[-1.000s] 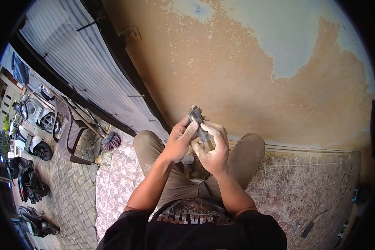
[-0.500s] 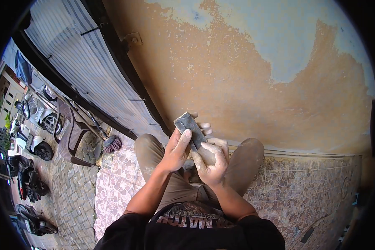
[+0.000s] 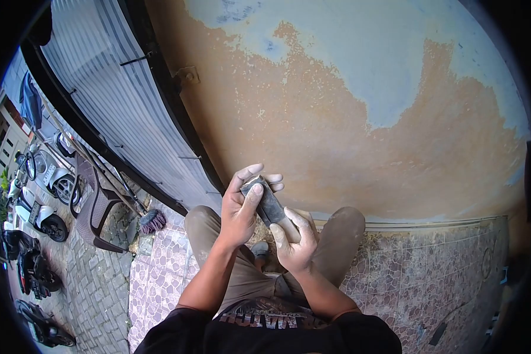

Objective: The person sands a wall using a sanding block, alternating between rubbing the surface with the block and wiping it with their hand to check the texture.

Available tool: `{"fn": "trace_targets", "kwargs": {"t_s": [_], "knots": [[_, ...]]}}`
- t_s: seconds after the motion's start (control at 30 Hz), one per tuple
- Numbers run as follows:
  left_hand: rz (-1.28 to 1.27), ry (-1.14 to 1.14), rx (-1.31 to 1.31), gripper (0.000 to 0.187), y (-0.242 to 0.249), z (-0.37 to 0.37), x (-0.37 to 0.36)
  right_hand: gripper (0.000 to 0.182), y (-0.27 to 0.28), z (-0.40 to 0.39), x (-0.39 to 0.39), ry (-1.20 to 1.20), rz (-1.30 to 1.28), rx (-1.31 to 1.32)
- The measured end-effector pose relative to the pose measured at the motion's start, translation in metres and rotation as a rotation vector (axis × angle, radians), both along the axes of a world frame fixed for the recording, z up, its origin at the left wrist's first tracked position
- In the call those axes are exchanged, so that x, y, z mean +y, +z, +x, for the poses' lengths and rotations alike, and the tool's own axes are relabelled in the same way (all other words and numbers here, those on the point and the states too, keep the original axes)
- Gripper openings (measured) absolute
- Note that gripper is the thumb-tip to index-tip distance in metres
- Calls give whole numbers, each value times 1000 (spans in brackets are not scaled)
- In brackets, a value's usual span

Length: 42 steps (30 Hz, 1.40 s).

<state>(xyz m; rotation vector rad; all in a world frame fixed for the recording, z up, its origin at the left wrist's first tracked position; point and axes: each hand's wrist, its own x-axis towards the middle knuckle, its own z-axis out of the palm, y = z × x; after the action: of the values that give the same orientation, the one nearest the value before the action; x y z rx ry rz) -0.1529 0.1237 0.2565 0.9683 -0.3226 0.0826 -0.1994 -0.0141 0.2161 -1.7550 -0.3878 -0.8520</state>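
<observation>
Both hands hold a sanding block point(image 3: 268, 206), a narrow block with dark grey sandpaper around it, in front of my knees. My left hand point(image 3: 239, 211) grips its upper end, the thumb pressed on the face and the fingers behind and past the edge. At the lower, paler end, my right hand point(image 3: 297, 243) closes with thumb and fingers on either side. Pale dust coats the fingers of both hands. Beyond them rises a wall point(image 3: 336, 159) with bare tan plaster below and pale bluish paint above, its border ragged and flaking.
A corrugated sheet panel point(image 3: 109, 88) in a black frame stands at the left. Near it are a mop point(image 3: 152, 221) and a brown plastic chair point(image 3: 97, 221). Several motorbikes point(image 3: 38, 212) are parked on the paving. A dark flat tool point(image 3: 437, 334) lies on the tiled floor point(image 3: 407, 277) at right.
The block has shifted slightly down, and my left index finger has lifted over its upper end. My right hand has moved a little left and down. The view has tilted up the wall.
</observation>
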Motion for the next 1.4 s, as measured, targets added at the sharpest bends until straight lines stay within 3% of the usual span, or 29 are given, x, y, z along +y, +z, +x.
{"fn": "trace_targets", "kwargs": {"t_s": [0.17,0.47,0.53,0.67,0.83,0.93,1.23,1.4], "knots": [[3,-3,19,31,1,-3,0,43,3,-3,4,-11,15,-15],[-23,22,-5,51,2,-7,-5,42,4,-8,2,16,-73,-78],[-21,17,-11,46,0,-8,-7,43,1,-9,2,-5,-136,-103],[-17,11,-63,32,-5,-11,-12,44,-5,-9,7,-24,41,-43],[-13,3,-64,31,-1,-14,-12,38,-8,-8,9,42,211,-2],[-38,0,-71,29,-6,-12,-15,35,3,-7,6,-52,-11,-98],[-35,-18,-84,32,-5,-11,-18,30,-5,-1,15,40,209,-63],[-21,-14,-27,31,-1,-13,-17,34,2,-4,10,84,151,-43]]}}
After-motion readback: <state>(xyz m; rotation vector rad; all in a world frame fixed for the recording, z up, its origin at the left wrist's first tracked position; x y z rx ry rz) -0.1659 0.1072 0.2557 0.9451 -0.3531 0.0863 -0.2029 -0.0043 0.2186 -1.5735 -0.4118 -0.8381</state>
